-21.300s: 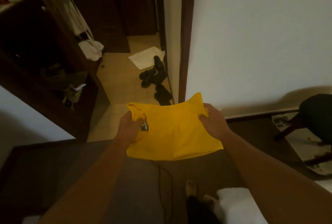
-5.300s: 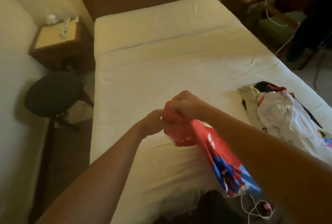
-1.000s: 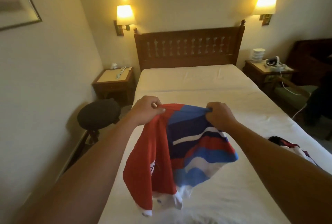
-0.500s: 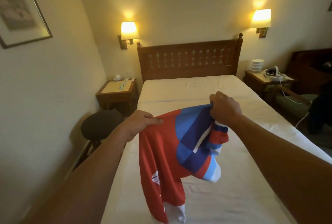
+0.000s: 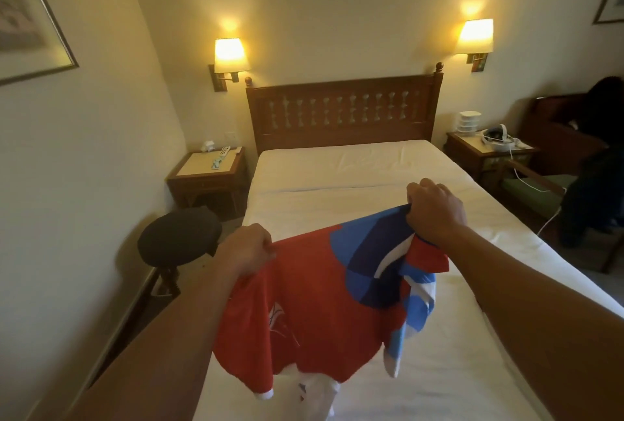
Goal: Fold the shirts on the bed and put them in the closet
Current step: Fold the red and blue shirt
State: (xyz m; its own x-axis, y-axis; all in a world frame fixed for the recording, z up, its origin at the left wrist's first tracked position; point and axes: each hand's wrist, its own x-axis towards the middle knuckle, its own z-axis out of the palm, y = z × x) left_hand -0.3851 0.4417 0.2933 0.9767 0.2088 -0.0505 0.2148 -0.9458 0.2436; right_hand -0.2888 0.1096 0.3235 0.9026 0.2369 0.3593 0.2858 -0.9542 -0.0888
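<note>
A red shirt (image 5: 314,299) with blue, navy and white patches hangs spread in the air over the white bed (image 5: 364,191). My left hand (image 5: 244,252) grips its top edge on the left, fingers curled round the cloth. My right hand (image 5: 434,209) grips the top edge on the right, higher and further out over the bed. The shirt's lower part drapes down toward the mattress, one sleeve dangling on the right. The other shirts and the closet are out of view.
A black round stool (image 5: 179,240) stands left of the bed, by a wooden nightstand (image 5: 207,177). A second nightstand (image 5: 486,155) with a headset and cable is on the right, beside a green-cushioned chair (image 5: 537,194). The wooden headboard (image 5: 342,113) and two lit wall lamps are ahead.
My hands have drawn apart, stretching the shirt's top edge wider so its red front now hangs flat. The view has tilted slightly upward.
</note>
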